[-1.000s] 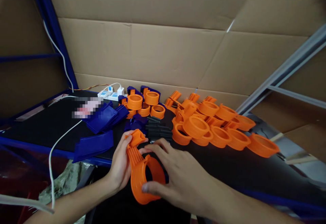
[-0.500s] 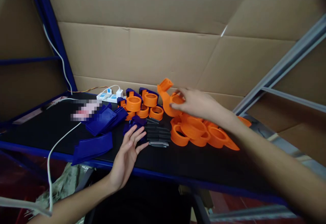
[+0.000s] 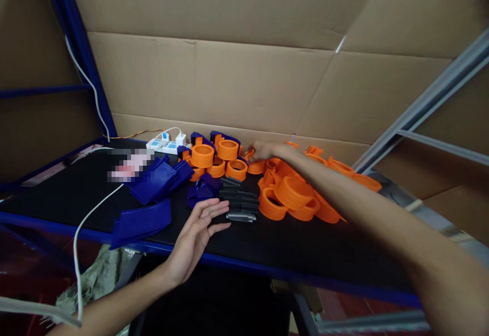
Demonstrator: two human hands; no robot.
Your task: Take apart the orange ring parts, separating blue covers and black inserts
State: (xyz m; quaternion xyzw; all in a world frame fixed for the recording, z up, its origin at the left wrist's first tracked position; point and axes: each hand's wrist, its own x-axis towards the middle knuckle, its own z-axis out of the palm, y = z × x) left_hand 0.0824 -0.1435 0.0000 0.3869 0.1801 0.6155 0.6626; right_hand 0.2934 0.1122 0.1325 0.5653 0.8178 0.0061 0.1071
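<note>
At the back of the table, my right hand (image 3: 264,151) is closed on an orange plastic tape dispenser (image 3: 255,167). This piece stands beside the group of orange ring-shaped dispensers fitted with blue parts (image 3: 202,156); the hand hides its upper part. Below my right forearm lies a heap of loose orange dispensers (image 3: 294,191). My left hand (image 3: 200,231) hovers at the front edge with fingers stretched out, holding nothing. Its fingertips are nearest a stack of thin black strips (image 3: 240,202). Small dark blue parts (image 3: 202,188) lie just behind that hand.
Flat blue pieces (image 3: 141,221) lie at the left front, with another blue pile (image 3: 156,180) behind them. A white power strip (image 3: 162,146) with plugs sits at the back. A white cable (image 3: 78,239) hangs over the front edge. Cardboard (image 3: 214,81) walls the back.
My right hand has moved left and down with the orange tape dispenser, from above the heap to beside the group with blue parts. My left hand has shifted slightly right, toward the black strips.
</note>
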